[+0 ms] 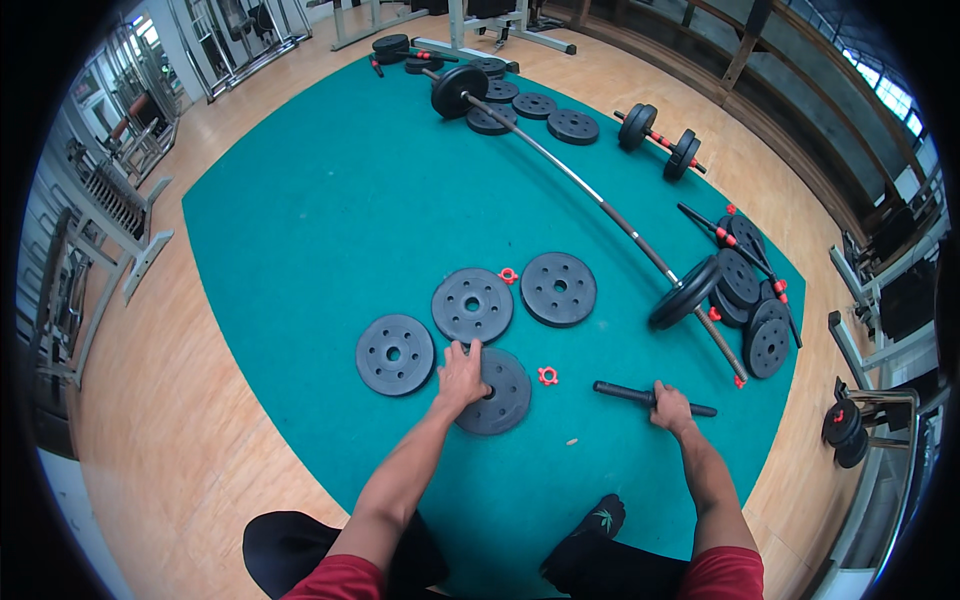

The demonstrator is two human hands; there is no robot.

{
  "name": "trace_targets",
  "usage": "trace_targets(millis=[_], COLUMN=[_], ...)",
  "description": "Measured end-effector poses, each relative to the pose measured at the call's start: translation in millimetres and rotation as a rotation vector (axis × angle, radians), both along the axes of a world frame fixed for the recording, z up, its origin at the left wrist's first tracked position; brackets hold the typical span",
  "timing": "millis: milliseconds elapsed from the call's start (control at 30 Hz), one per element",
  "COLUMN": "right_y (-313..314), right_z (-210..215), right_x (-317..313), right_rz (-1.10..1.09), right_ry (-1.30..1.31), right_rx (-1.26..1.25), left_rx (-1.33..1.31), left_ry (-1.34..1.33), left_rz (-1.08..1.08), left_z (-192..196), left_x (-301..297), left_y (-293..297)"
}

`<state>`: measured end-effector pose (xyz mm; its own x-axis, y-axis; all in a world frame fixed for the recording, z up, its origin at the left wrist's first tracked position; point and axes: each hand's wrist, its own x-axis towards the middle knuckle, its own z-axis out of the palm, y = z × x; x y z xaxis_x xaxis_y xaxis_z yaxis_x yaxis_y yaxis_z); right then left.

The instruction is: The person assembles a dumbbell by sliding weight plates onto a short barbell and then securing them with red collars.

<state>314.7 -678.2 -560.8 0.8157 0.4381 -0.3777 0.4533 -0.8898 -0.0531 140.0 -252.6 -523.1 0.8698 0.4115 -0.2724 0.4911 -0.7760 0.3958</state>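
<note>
My left hand [462, 374] grips the near black weight plate [505, 395] at its left edge, fingers reaching toward its centre hole. My right hand [668, 404] is closed around a short black dumbbell bar [625, 392] lying on the green mat [330, 230]. Three more black plates lie just beyond: one at the left [394, 354], one in the middle [472, 305], one at the right [558, 289]. A red collar nut [547, 376] rests between my hands, and another red collar nut [508, 275] sits between the far two plates.
A long loaded barbell [590, 190] crosses the mat diagonally. Beside its near end is a pile of plates [750, 300]; more plates [530, 105] lie by the far end. An assembled dumbbell [660, 140] rests on the wood floor [150, 420]. Gym machines line the left, top and right edges.
</note>
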Motion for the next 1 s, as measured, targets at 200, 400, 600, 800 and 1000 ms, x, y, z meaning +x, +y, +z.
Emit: trace_targets(millis=[200, 400, 600, 800, 1000], right_y=[57.6, 86.4, 136.2, 200.3, 298.5], right_z=[14.3, 17.2, 77.3, 278.7, 519.9], right_x=[1.0, 23.2, 23.0, -56.4, -202.1], right_rz=[0.187, 0.255, 0.327, 0.507, 0.695], right_ry=[0.042, -0.012, 0.060, 0.250, 0.398], right_rx=[0.161, 0.113, 0.024, 0.104, 0.251], left_rx=[0.045, 0.060, -0.261, 0.115, -0.202], left_ry=[-0.015, 0.006, 0.344, -0.084, 0.142], left_rz=[0.057, 0.096, 0.063, -0.279, -0.327], left_z=[-19.4, -26.3, 5.7, 264.6, 442.0], left_x=[7.0, -1.7, -40.0, -69.5, -148.4], left_y=[11.0, 7.3, 55.8, 25.2, 15.3])
